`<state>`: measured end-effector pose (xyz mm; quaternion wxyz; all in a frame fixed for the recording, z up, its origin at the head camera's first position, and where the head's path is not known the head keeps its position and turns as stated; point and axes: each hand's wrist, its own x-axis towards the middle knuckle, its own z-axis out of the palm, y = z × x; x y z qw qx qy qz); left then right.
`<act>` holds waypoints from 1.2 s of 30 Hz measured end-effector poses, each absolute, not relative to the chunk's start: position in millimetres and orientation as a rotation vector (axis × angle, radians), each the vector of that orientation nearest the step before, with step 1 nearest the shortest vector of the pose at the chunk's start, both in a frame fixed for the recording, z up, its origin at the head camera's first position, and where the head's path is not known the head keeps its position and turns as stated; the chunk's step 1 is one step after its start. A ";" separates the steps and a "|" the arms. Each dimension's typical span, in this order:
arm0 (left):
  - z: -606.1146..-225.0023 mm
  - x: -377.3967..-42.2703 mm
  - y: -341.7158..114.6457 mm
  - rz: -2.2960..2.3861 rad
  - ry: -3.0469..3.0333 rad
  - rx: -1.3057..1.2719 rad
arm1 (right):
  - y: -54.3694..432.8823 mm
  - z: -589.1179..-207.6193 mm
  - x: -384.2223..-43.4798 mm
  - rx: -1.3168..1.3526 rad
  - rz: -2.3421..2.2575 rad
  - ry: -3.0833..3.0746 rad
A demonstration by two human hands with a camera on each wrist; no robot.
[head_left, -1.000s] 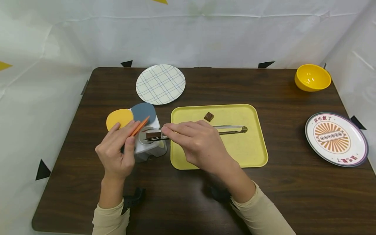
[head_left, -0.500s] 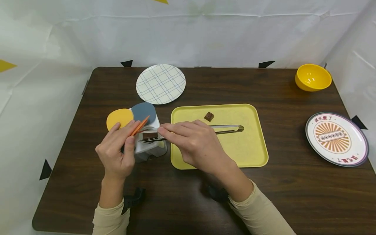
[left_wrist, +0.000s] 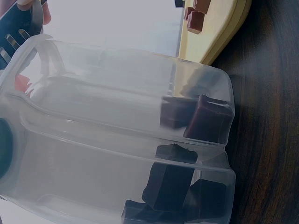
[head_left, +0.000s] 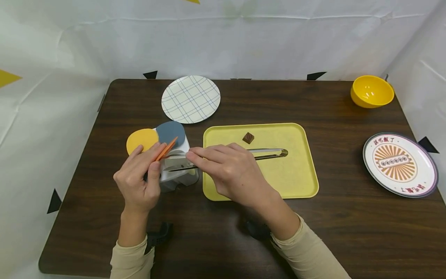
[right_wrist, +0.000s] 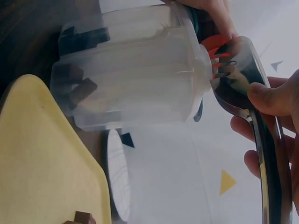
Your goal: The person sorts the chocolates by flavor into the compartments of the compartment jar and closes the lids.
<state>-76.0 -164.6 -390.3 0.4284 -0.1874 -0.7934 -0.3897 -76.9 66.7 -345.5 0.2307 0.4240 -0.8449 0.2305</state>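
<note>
My left hand (head_left: 137,182) pinches the raised orange lid (head_left: 167,148) of a clear storage container (head_left: 179,177) with several compartments. Its yellow lid (head_left: 138,140) and grey-blue lid (head_left: 171,131) are down. From the right, my right hand (head_left: 232,172) grips metal tongs (head_left: 285,153), their slotted and spoon-shaped ends at the uncovered mouth; nothing shows between them. Through the container's walls, the left wrist view shows dark chocolate cubes (left_wrist: 170,184) and a reddish-brown one (left_wrist: 211,119) at the bottom. One brown chocolate (head_left: 248,138) lies on the yellow tray (head_left: 287,178) below the tongs' handle.
A checked white plate (head_left: 190,100) lies behind the container. At the far right are a yellow bowl (head_left: 371,92) and a round patterned plate (head_left: 400,164). White sheeting (head_left: 258,46) hangs around the dark wooden table (head_left: 209,244).
The tongs moved slightly left over the container's mouth. The brown chocolate seen between their tips before no longer shows there. My left hand stays put with the lid.
</note>
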 end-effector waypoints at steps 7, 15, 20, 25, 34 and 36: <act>-391.8 -76.2 -165.7 -0.971 -1.985 -0.452 | 67.2 -345.1 -76.3 1.170 0.645 -2.338; -391.7 -75.9 -164.8 -0.975 -1.976 -0.442 | 70.7 -342.5 -70.7 1.156 0.696 -2.351; -389.5 -75.2 -163.9 -0.979 -1.986 -0.449 | 79.2 -346.7 -66.6 1.108 0.743 -2.406; -387.0 -74.6 -162.5 -0.980 -1.982 -0.452 | 91.4 -352.6 -64.8 1.036 0.820 -2.446; -382.8 -73.4 -160.1 -0.976 -1.987 -0.460 | 125.8 -359.6 -66.7 0.818 0.923 -2.457; -382.6 -73.2 -159.8 -0.977 -1.987 -0.461 | 137.0 -361.5 -68.4 0.732 0.929 -2.461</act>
